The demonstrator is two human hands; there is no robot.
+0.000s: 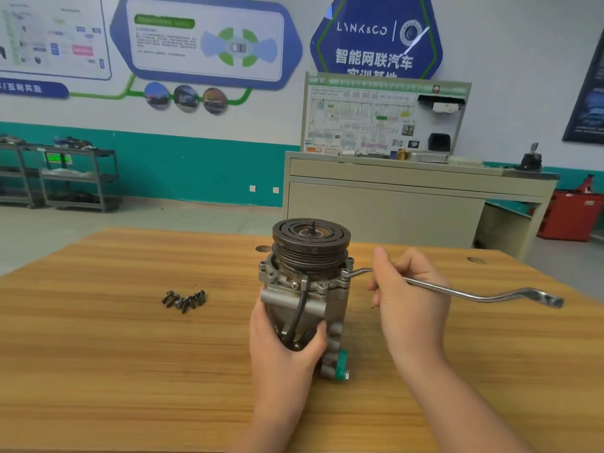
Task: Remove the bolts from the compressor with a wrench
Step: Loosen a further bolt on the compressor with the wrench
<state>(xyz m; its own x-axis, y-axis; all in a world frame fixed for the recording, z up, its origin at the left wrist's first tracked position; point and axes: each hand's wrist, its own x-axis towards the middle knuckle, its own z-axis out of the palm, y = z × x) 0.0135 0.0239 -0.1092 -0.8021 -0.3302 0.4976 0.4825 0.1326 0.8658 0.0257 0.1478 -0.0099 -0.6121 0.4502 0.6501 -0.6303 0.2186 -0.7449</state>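
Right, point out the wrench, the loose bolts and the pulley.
wrench [464,294]: head view, bare shaft right of the hand.
loose bolts [184,299]: head view, middle of the pile.
pulley [310,235]: head view, top face.

Teal-banded white wall [202,165], beige cabinet [385,207], grey shelving carts [78,178]

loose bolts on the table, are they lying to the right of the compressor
No, the loose bolts lie in a small cluster on the wooden table to the left of the compressor, apart from it.
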